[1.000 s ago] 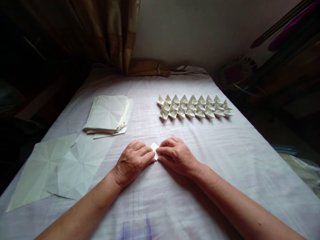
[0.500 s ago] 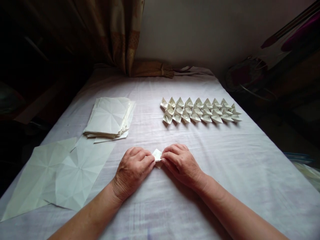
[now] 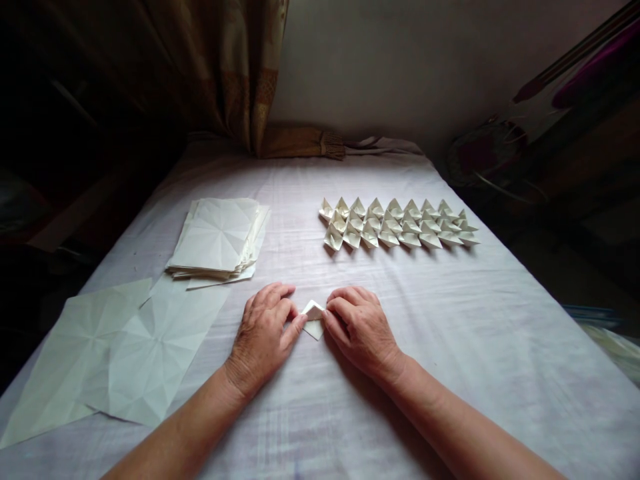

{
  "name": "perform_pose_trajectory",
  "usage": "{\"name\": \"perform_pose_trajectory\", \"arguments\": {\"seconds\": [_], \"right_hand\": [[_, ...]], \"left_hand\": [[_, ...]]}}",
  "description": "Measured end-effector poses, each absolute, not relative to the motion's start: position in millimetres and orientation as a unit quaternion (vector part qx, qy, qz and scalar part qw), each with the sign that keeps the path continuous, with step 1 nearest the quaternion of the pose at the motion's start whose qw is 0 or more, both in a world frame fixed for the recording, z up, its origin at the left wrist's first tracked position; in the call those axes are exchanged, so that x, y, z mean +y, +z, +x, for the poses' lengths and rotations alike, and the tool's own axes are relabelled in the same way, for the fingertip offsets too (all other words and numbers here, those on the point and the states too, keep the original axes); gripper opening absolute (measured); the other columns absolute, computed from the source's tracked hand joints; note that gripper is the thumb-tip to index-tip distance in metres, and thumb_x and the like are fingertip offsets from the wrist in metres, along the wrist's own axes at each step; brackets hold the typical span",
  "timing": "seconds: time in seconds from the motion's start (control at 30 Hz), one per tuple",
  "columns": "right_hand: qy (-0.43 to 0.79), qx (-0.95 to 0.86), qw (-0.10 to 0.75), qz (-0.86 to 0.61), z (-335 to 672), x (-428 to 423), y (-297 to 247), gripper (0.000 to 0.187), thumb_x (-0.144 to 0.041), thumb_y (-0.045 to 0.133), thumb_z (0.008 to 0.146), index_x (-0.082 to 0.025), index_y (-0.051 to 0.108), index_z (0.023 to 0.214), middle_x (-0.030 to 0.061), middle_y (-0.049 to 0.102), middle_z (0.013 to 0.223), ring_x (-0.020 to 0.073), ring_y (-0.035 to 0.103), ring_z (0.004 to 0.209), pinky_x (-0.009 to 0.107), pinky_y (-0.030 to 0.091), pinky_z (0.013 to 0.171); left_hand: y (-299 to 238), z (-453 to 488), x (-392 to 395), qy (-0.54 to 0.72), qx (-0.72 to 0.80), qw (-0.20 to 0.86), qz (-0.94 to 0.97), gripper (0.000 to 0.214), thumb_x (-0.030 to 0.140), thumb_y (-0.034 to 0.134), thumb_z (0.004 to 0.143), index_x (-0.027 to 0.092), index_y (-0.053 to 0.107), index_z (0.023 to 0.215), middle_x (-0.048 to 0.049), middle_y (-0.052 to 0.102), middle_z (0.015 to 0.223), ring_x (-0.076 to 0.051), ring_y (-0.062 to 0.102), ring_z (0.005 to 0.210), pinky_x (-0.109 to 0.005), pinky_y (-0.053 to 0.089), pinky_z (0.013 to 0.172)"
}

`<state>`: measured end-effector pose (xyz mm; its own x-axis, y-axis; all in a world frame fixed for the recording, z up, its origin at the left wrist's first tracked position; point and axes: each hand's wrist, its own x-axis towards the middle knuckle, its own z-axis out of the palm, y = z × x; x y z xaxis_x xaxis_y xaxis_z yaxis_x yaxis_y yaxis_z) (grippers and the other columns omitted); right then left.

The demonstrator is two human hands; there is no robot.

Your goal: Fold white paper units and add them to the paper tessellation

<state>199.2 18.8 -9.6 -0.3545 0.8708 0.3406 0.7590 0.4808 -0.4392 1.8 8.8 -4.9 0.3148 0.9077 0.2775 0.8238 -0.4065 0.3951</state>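
Observation:
A small white folded paper [image 3: 314, 321] lies on the cloth between my hands, with a raised peak at its far side and a pointed flap toward me. My left hand [image 3: 267, 330] pinches its left corner between thumb and fingers. On the other side, my right hand [image 3: 361, 327] has its fingertips closed on the right corner. Beyond my right hand stand folded paper boats [image 3: 400, 225], several of them in close rows.
A stack of creased paper sheets [image 3: 217, 237] lies beyond my left hand. Loose creased sheets [image 3: 155, 353] overlap at the left. A curtain [image 3: 245, 80] hangs at the back, by the wall. The pale cloth [image 3: 450, 347] covers the surface beneath.
The folded paper's far part has opened into a raised peak, and more of its near flap shows. My left index finger has lifted slightly away. The view has shifted a little.

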Motion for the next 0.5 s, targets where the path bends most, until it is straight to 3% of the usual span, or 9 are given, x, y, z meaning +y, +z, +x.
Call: {"name": "perform_pose_trajectory", "arguments": {"seconds": [0.5], "right_hand": [[0.072,-0.791,0.269,-0.545,191.5,18.3,-11.3,0.016,-0.026,0.057,0.090,-0.021,0.058,0.075,0.0051,0.064,0.086,0.0217,0.055,0.085,0.036,0.035,0.078]], "left_hand": [[-8.5,4.0,10.8,0.214,0.563,0.092,0.793,0.013,0.031,0.055,0.090,0.021,0.057,0.082,-0.0106,0.058,0.129,-0.032,0.041,0.133,-0.055,0.036,0.107]]}}
